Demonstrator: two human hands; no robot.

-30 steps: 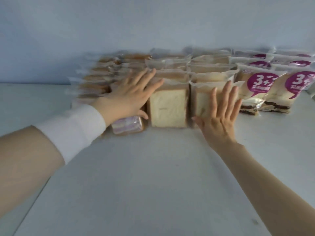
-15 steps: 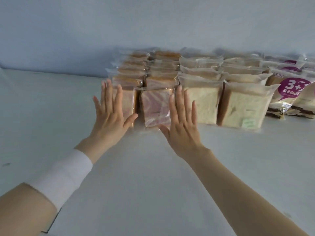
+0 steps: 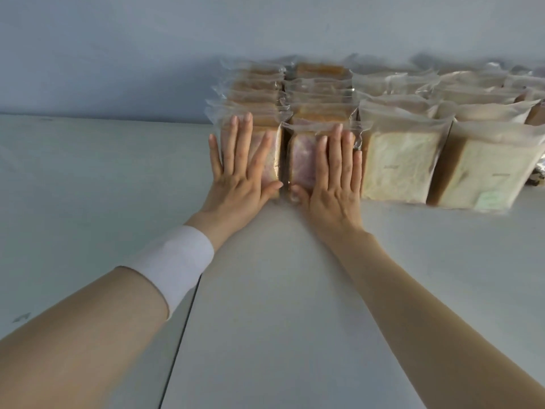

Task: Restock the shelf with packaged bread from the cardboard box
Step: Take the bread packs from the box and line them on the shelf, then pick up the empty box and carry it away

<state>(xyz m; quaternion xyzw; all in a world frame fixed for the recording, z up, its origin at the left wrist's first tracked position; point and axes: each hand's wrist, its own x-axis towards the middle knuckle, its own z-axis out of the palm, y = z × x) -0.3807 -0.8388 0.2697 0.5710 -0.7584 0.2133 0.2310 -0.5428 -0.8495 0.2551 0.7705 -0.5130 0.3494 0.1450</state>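
Observation:
Rows of packaged bread stand upright on the white shelf (image 3: 265,290), running back to the wall. My left hand (image 3: 240,175) lies flat, fingers apart, against the front pack of the leftmost row (image 3: 272,160), a clear bag with pinkish bread. My right hand (image 3: 333,184) presses flat on the front pack of the second row (image 3: 302,160), also pinkish. To their right stand two rows of pale sliced bread in frosted bags (image 3: 398,166). The cardboard box is out of view.
A further frosted-bag row (image 3: 483,178) stands at the right, with more packs cut off by the frame edge. A seam (image 3: 182,329) splits the shelf surface below my left arm. The grey-blue back wall (image 3: 118,54) rises behind the rows.
Both hands have shifted left from the pale bread rows to the two leftmost rows, and now rest flat against the front packs. The view has followed to the left.

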